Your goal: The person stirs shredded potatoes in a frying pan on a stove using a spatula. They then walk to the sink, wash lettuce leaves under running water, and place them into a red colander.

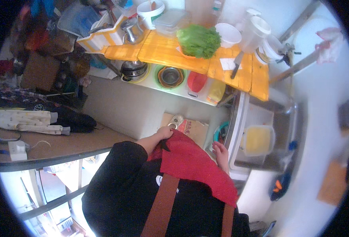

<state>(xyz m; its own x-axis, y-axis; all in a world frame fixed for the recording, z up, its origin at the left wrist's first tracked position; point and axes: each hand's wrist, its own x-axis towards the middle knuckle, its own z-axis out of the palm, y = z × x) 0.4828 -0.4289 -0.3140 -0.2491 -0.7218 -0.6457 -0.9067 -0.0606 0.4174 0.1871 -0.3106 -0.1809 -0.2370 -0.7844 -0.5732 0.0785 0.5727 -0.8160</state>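
A red apron (192, 161) with brown straps (164, 201) lies over my black top. My left hand (165, 133) is closed on the apron's upper edge, lifting it away from my chest. To the right, my right hand (220, 151) is raised beside the cloth with its fingers loosely curled and apart; it holds nothing that I can see. Past the hands, a flat cardboard piece (199, 130) with red printing is on the floor, with a metal object (176, 121) on it.
Ahead is a table with an orange cover (168, 53), bearing leafy greens (199, 41), a knife (237, 65) and a metal pot (132, 31). Bowls fill the shelf below. A sink (251, 103) with a container (258, 140) stands right; a brown counter (103, 140) with clothes stands left.
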